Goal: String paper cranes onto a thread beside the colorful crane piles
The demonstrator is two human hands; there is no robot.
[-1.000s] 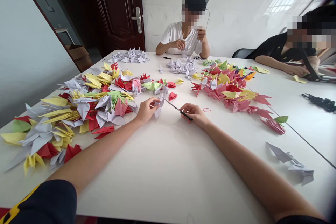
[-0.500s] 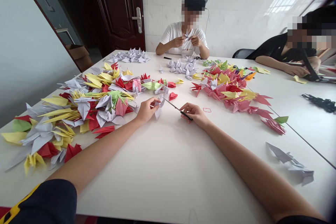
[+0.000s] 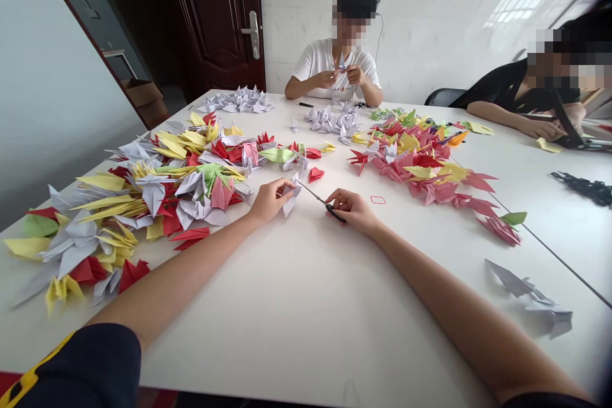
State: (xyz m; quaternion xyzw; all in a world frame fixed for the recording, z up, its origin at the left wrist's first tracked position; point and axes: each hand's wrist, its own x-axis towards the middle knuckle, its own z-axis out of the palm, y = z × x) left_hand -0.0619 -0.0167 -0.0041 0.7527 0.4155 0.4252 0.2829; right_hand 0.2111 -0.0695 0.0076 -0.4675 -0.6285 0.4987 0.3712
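Observation:
My left hand (image 3: 268, 201) is closed on a pale lavender paper crane (image 3: 290, 197), pinching it at the near edge of the big mixed pile. My right hand (image 3: 351, 210) grips a thin black tool (image 3: 325, 204), perhaps slim scissors or tweezers, whose long tip points left toward the crane. The tip stops close to the paper, and I cannot tell whether they touch. Both hands rest just above the white table (image 3: 306, 325). Heaped paper cranes in yellow, red, lavender and green (image 3: 157, 197) lie left of my left hand.
Pink, red and yellow cranes (image 3: 421, 162) lie beyond my right hand, with a small red loop (image 3: 377, 200) near it. Lavender cranes (image 3: 530, 296) lie front right. Co-workers (image 3: 332, 70) (image 3: 521, 92) sit across and at right, handling paper.
My right hand has shifted slightly, and the tool now angles more steeply with less of it showing. The co-worker opposite has raised both hands to a small paper crane.

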